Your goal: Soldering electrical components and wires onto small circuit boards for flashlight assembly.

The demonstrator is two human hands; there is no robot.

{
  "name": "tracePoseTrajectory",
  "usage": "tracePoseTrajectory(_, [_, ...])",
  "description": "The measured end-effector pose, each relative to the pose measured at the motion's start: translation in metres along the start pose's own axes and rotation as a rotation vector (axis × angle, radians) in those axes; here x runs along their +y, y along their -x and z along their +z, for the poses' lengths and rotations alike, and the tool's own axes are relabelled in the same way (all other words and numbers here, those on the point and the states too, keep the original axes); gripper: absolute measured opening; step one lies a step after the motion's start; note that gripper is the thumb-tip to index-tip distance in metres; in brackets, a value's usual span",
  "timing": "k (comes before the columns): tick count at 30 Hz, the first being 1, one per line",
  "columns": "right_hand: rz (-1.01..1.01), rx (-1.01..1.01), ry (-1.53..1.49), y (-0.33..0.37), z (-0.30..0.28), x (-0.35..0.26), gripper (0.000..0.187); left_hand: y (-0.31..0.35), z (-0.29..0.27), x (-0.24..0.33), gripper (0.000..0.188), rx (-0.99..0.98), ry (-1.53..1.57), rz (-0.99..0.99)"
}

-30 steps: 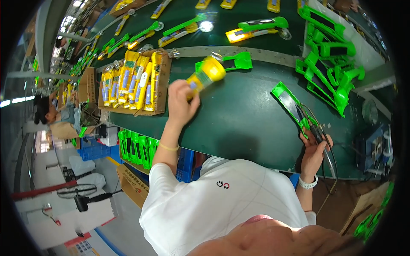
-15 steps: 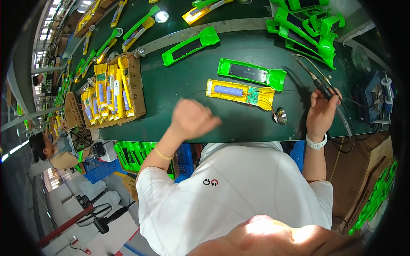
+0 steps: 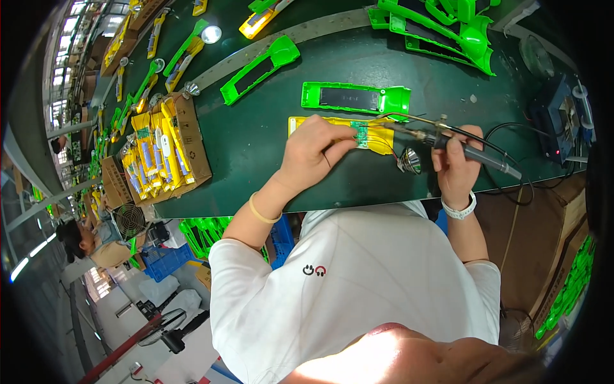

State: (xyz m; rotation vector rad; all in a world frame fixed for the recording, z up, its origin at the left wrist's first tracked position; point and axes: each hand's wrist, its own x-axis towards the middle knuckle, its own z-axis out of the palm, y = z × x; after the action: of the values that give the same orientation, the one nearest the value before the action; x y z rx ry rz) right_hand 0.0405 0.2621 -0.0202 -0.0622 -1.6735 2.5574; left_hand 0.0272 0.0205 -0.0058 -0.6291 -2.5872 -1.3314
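Observation:
A yellow lamp housing (image 3: 382, 147) lies in front of me with a small green circuit board (image 3: 361, 134) inside. My left hand (image 3: 316, 148) rests over the housing and covers its battery side. Its thumb and finger come together at the board's edge, and whatever they pinch is too small to make out. In my right hand (image 3: 458, 165) is a soldering iron (image 3: 472, 153) with a thin metal feed tube, its tip pointing left at the board. Thin wires run from the housing to a silver reflector (image 3: 409, 161). Just behind lies a green housing half (image 3: 352, 97).
A cardboard box (image 3: 192, 142) of yellow housings with batteries stands at the left. Green housings (image 3: 441, 41) are piled at the back right. The blue soldering station (image 3: 555, 121) sits at the right, its cable looping near my right hand. Another person (image 3: 96, 246) is at the far left.
My left hand has moved forward and right onto the yellow housing. My right hand has brought the soldering iron left and lowered its tip to the board. The view has shifted slightly.

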Motion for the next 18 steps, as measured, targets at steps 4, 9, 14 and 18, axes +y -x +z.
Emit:
tracePoseTrajectory(4, [0.015,-0.072,0.075,0.0,-0.002,0.004,0.021,-0.007,-0.002,0.0,0.013,-0.025,-0.143,0.114])
tracePoseTrajectory(9, [-0.027,-0.138,0.183,0.0,-0.004,0.01,0.024,-0.008,-0.002,0.007,0.014,-0.049,-0.176,0.007])
tracePoseTrajectory(14, [-0.024,-0.197,0.13,-0.001,-0.001,0.011,0.024,-0.01,-0.003,0.008,0.013,-0.08,-0.206,0.025])
tracePoseTrajectory(18, [0.029,-0.216,0.151,-0.001,0.004,0.008,0.024,-0.01,-0.004,0.008,0.013,-0.1,-0.219,0.012])
